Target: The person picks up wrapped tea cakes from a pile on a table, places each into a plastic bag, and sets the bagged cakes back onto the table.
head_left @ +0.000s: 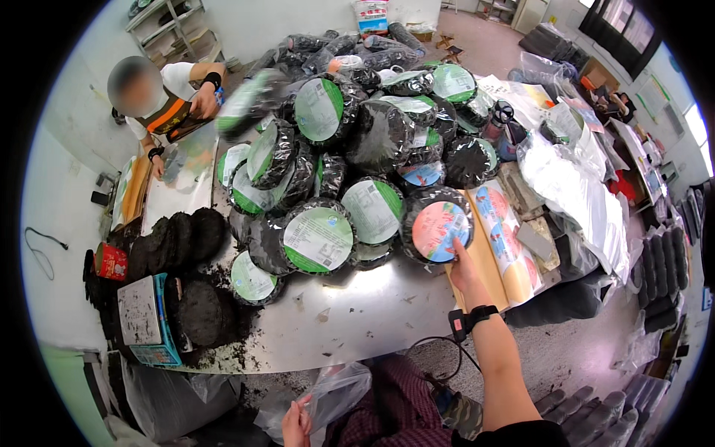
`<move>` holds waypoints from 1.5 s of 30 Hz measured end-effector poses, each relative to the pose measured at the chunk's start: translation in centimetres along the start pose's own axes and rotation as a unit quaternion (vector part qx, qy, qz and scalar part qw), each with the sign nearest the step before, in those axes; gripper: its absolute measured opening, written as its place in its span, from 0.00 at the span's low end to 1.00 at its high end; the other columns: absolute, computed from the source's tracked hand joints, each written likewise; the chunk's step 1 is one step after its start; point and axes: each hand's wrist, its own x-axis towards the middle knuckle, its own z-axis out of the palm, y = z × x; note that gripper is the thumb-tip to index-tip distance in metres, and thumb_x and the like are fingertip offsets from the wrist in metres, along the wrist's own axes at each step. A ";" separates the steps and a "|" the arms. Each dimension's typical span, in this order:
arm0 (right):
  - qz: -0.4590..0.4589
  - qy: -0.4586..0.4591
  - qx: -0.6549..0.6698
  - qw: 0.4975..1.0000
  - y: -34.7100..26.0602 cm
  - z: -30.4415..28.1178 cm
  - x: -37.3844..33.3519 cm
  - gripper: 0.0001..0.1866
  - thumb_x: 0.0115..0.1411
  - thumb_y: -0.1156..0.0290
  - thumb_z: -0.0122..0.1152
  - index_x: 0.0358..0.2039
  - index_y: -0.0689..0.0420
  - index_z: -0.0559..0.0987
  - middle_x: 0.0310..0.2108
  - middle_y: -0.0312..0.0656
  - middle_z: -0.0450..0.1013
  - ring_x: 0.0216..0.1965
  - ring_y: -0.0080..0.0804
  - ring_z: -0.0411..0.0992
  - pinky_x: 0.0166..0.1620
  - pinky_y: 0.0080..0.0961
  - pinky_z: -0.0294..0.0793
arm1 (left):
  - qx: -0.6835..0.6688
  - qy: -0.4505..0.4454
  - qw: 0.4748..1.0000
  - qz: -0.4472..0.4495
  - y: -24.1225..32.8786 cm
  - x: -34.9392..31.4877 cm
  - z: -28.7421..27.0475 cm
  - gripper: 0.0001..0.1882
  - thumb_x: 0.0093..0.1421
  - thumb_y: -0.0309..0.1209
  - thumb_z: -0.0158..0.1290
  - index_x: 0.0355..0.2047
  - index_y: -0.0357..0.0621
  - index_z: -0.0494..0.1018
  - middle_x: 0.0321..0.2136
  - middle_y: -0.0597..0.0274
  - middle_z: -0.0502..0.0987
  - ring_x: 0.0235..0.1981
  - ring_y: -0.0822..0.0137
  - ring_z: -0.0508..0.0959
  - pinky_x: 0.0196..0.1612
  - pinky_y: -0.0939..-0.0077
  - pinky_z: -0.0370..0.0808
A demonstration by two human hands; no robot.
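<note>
My right hand reaches to a round, dark disc wrapped in clear plastic at the front right of a pile. My thumb lies over the lower right of its pink-and-blue round label, and my other fingers are mostly hidden. Low in the picture, my left hand grips a clear plastic bag close to my lap. Behind and left of the right hand rise many similar wrapped discs, most with green-and-white labels. Beside that hand lies a curled stack of printed round labels on brown paper.
At left, bare dark discs stand around a small scale and a red tin. Dark crumbs litter the metal table. White plastic sheeting covers the right side. Across the table, a co-worker stands near a blurred, moving disc.
</note>
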 end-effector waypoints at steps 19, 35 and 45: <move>0.056 -0.264 -0.051 0.962 4.1 4.3 -26.4 0.45 0.46 0.46 0.68 0.58 0.58 0.62 0.56 0.46 0.64 0.55 0.37 0.65 0.56 0.38 0.67 | -0.146 -0.218 0.958 0.118 1.6 4.1 0.6 0.21 0.69 0.42 0.37 0.53 0.42 0.70 0.13 0.79 0.52 0.14 0.81 0.50 0.19 0.85 0.49; 0.026 -0.481 -0.499 0.720 14.7 10.9 -21.5 0.55 0.35 0.49 0.76 0.55 0.75 0.62 0.59 0.59 0.45 0.61 0.53 0.51 0.60 0.33 0.59 | 0.491 -0.106 0.735 0.456 3.2 4.1 4.1 0.15 0.64 0.40 0.44 0.46 0.60 0.76 0.16 0.55 0.73 0.19 0.56 0.76 0.24 0.65 0.71; 0.237 -0.499 -0.343 0.760 8.8 14.0 -19.1 0.41 0.45 0.61 0.73 0.54 0.69 0.64 0.52 0.50 0.65 0.50 0.37 0.67 0.51 0.27 0.69 | 0.156 -0.097 0.915 0.360 3.0 3.0 -3.7 0.18 0.67 0.37 0.41 0.51 0.44 0.73 0.15 0.73 0.66 0.15 0.79 0.64 0.21 0.82 0.64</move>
